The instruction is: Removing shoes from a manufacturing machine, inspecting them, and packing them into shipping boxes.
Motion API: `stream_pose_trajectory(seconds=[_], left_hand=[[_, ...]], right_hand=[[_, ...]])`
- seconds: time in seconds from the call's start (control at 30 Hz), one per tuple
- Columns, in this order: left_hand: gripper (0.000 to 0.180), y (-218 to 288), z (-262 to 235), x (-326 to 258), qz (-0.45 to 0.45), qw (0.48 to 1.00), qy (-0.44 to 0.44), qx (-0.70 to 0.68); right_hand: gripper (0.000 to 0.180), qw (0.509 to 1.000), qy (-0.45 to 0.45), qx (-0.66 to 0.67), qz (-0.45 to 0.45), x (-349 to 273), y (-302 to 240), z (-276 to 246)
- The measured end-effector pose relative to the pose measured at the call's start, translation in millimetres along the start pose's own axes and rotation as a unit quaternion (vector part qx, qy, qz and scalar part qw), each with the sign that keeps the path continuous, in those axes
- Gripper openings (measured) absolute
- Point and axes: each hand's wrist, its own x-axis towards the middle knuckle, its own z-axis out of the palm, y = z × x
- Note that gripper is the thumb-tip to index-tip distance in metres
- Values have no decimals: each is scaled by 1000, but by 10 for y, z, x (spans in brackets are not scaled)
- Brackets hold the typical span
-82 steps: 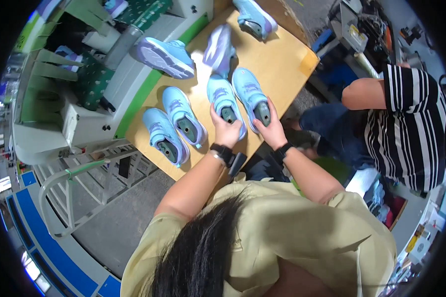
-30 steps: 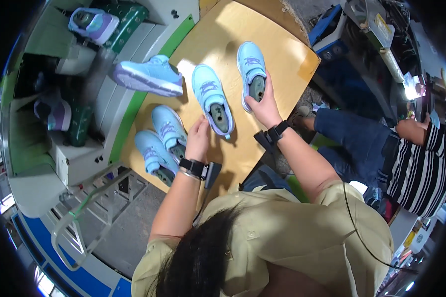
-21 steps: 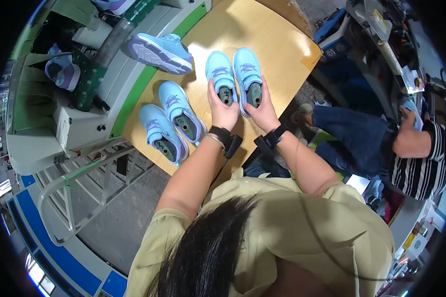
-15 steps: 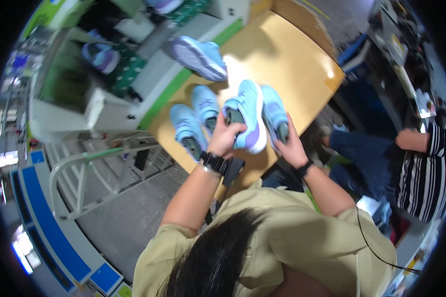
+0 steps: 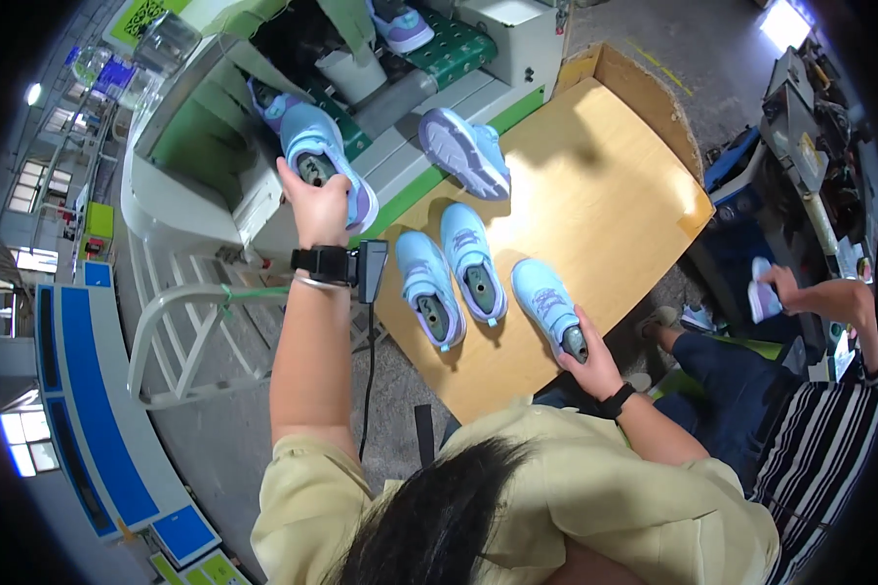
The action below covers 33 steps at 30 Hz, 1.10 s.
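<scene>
My left hand (image 5: pixel 318 207) grips a light blue sneaker (image 5: pixel 314 130) by its heel opening, at the mouth of a machine with a green patterned conveyor belt (image 5: pixel 451 57). At the table's near side, my right hand (image 5: pixel 593 363) is closed around the heel of another light blue sneaker (image 5: pixel 538 291), its toe pointing away from me. Between my hands stand two matching sneakers, a left one (image 5: pixel 421 268) and a right one (image 5: pixel 464 234), with dark grey lasts inside. Farther back a sneaker (image 5: pixel 466 156) lies tipped on its side, sole showing.
The wooden table (image 5: pixel 634 156) has a cardboard edge (image 5: pixel 649 102) at its far end. Inside the machine more sneakers sit on the belt, one (image 5: pixel 400 27) farther along. To my right a seated co-worker's hand (image 5: pixel 782 291) holds a shoe. A white metal rack (image 5: pixel 180 336) stands left.
My left hand has carried its sneaker from mid-table to the machine at the upper left. My right hand's sneaker now rests lower and apart. The view has shifted; the co-worker's hand now holds a shoe.
</scene>
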Motion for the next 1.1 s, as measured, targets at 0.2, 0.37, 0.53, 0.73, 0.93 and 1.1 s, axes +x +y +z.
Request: stream_pose_trajectory(seconds=[0.2, 0.37, 0.53, 0.73, 0.93, 1.1], left_hand=[[98, 192, 197, 78, -56, 998, -4, -18], [97, 219, 264, 149, -41, 999, 10, -19], [95, 234, 183, 220, -51, 996, -46, -60], [90, 92, 126, 354, -60, 988, -80, -122], [83, 217, 51, 310, -13, 992, -67, -109], [79, 335, 202, 63, 246, 951, 115, 150]], right_hand=[[64, 979, 57, 158, 119, 138, -386, -333], [62, 979, 78, 187, 33, 688, -924, -617], [60, 972, 136, 105, -158, 1940, -1733, -868], [57, 945, 171, -28, -279, 3692, -2059, -684], [57, 928, 159, -90, -326, 4129, -2114, -648], [71, 971, -62, -27, -229, 4001, -2501, -819]])
